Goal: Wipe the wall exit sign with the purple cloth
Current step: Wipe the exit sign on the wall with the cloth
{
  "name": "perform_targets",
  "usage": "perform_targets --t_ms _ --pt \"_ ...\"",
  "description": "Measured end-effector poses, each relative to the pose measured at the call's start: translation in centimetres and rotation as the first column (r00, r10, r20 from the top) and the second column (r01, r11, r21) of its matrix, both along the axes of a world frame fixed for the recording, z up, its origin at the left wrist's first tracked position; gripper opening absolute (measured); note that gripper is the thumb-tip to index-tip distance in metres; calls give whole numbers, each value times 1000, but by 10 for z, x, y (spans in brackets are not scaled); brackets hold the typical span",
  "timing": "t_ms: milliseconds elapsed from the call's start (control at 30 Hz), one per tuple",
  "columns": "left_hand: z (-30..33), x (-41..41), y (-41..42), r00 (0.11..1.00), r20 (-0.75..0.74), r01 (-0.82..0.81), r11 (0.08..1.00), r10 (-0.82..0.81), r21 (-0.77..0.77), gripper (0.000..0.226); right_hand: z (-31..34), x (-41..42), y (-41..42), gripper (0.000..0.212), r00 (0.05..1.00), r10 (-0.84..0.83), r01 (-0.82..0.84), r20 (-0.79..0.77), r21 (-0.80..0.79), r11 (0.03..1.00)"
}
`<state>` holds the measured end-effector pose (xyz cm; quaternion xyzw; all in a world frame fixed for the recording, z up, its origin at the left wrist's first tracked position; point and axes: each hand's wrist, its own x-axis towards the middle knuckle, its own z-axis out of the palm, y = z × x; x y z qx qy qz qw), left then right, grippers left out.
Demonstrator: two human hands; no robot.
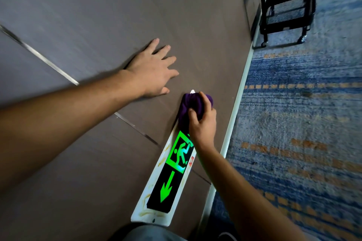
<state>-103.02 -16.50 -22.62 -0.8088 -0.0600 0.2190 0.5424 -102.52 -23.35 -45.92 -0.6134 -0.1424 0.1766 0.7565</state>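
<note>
The exit sign (172,170) is a long white-framed panel set low in the brown wall, with a lit green running figure and a green arrow on black. My right hand (202,123) grips a bunched purple cloth (191,106) and presses it against the sign's far end, hiding that part. Only a white corner of the frame shows beyond the cloth. My left hand (154,68) lies flat on the wall with fingers spread, a little to the left of the cloth, holding nothing.
The brown wall panel (117,15) has thin metal seams and a pale skirting strip (237,101) along its base. Blue and orange patterned carpet (303,123) covers the floor at right. A black wheeled mesh cart (286,6) stands by the wall further on.
</note>
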Motion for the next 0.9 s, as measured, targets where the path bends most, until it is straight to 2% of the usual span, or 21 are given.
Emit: perform_targets --t_ms 200,300,400,500,567,767,900 --pt "-1 -10 -4 1000 -8 7 1000 -7 2 64 -16 -37 -31 59 995 93 -94 31 47 994" --pt "-3 -17 -4 999 -15 31 1000 -31 1 63 -13 0 -29 60 997 57 -53 -47 101 994" --pt "-5 -21 -4 999 -12 43 999 -43 8 63 -5 48 -15 63 991 -33 41 -126 65 997" --pt "-4 -20 -3 999 -1 48 999 -48 -6 63 2 78 3 67 990 11 -16 -138 -35 999" --pt "-4 -20 -3 999 0 46 999 -46 -12 64 1 85 12 67 990 38 -45 -138 -48 998" --pt "-7 -16 0 998 -38 47 998 -49 -39 64 -5 64 6 50 992 110 -113 -55 -35 993" --pt "-7 -15 -1 998 -36 55 998 -56 -34 65 -9 11 -17 46 988 156 -155 -11 40 987"
